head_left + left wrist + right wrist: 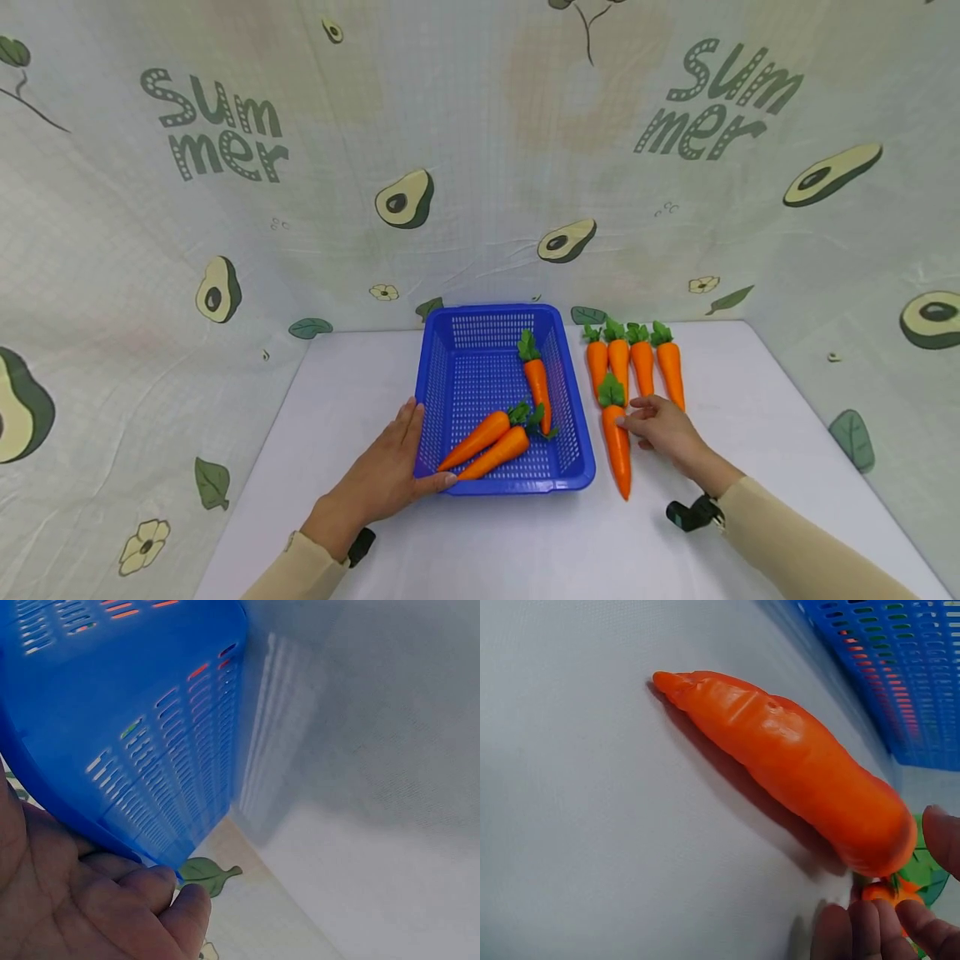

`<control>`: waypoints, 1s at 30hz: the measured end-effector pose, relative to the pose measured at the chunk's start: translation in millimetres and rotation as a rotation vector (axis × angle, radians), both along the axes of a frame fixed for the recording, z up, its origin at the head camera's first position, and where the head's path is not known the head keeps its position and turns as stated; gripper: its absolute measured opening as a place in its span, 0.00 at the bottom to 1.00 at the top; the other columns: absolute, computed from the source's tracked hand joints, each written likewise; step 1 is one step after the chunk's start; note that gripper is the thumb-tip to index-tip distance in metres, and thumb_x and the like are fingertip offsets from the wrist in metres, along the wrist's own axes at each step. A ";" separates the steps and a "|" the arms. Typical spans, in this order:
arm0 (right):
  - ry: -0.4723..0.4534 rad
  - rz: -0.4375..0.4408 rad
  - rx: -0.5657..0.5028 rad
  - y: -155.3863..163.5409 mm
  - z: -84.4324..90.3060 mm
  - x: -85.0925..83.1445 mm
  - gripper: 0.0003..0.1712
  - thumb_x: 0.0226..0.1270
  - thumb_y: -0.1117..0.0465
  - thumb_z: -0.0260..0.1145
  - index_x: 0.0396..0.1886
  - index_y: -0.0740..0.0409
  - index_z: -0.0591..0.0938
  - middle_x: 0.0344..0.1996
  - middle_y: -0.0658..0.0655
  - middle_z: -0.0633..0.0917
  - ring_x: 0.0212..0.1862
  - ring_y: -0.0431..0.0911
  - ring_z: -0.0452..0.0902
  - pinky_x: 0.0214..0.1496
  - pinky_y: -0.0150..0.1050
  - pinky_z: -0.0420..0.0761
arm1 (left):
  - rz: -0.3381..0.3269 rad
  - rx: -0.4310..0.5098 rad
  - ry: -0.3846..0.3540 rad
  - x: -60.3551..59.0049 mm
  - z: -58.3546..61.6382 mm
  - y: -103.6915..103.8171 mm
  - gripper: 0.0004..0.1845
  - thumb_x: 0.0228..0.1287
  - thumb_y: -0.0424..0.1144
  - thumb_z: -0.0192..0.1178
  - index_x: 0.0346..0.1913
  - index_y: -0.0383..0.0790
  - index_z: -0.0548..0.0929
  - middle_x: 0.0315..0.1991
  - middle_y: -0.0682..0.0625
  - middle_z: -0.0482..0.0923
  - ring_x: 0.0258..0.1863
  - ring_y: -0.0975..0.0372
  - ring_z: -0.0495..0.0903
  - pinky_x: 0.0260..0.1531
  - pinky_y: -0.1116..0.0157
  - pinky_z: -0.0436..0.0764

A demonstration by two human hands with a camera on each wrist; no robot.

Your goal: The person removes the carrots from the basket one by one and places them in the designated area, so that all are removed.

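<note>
A blue slotted basket (pixel 517 485) stands mid-table with three orange toy carrots (pixel 537 379) inside. My left hand (pixel 393 468) rests against its near left corner, fingers along the left wall and thumb on the front wall; the left wrist view shows the fingers (pixel 142 900) under the basket's (pixel 150 712) corner. Just right of the basket a loose carrot (pixel 618 450) lies on the table. My right hand (pixel 651 427) reaches its leafy end. In the right wrist view the thumb (pixel 943 836) and fingers (pixel 870 934) flank that carrot's (pixel 787 769) thick end without closing on it.
Several more carrots (pixel 633 362) lie side by side behind the loose one, tops pointing away. The white table (pixel 525 550) is walled at the back and both sides by an avocado-print cloth (pixel 480 167). The basket wall (pixel 900 667) stands close beside the loose carrot.
</note>
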State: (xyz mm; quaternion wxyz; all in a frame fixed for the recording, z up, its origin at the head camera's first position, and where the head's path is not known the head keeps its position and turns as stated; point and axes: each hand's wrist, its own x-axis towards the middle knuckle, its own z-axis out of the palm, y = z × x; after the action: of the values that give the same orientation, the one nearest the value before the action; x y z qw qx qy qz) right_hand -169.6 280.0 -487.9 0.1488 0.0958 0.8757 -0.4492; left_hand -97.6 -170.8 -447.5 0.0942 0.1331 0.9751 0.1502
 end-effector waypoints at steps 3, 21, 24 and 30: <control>0.063 0.006 0.049 -1.3 9.0 -1.9 0.38 0.75 0.50 0.69 0.71 0.73 0.70 0.51 0.67 0.81 0.44 0.53 0.81 0.43 0.37 0.86 | 0.002 -0.001 0.007 0.4 0.5 -0.1 0.68 0.59 0.82 0.56 0.86 0.36 0.47 0.87 0.38 0.42 0.83 0.41 0.56 0.77 0.42 0.65; 0.242 0.137 -0.078 -103.2 112.8 -12.1 0.31 0.79 0.52 0.64 0.73 0.64 0.72 0.62 0.68 0.81 0.56 0.60 0.84 0.57 0.52 0.88 | -0.007 0.012 0.020 1.4 0.9 -2.7 0.68 0.59 0.81 0.57 0.85 0.34 0.48 0.87 0.37 0.43 0.83 0.41 0.55 0.77 0.42 0.65; 0.164 0.202 -0.221 -134.5 114.0 -10.5 0.30 0.78 0.54 0.65 0.71 0.64 0.73 0.61 0.68 0.82 0.55 0.58 0.84 0.56 0.50 0.88 | 0.000 0.017 0.019 2.4 1.1 -4.4 0.68 0.59 0.81 0.58 0.85 0.34 0.48 0.87 0.37 0.43 0.83 0.41 0.56 0.77 0.42 0.65; 0.040 0.263 -0.305 -177.7 95.1 -4.8 0.27 0.73 0.60 0.70 0.68 0.62 0.76 0.62 0.67 0.81 0.55 0.56 0.85 0.60 0.55 0.86 | 0.001 0.057 0.013 1.5 -0.7 -2.1 0.66 0.61 0.77 0.61 0.85 0.34 0.48 0.87 0.38 0.43 0.82 0.40 0.57 0.77 0.41 0.64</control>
State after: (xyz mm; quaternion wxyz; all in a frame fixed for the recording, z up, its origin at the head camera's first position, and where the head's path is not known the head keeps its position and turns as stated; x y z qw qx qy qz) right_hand -174.4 102.3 -392.8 0.2015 -0.0523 0.8052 -0.5553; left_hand -96.1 -172.9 -448.2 0.0841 0.1360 0.9711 0.1773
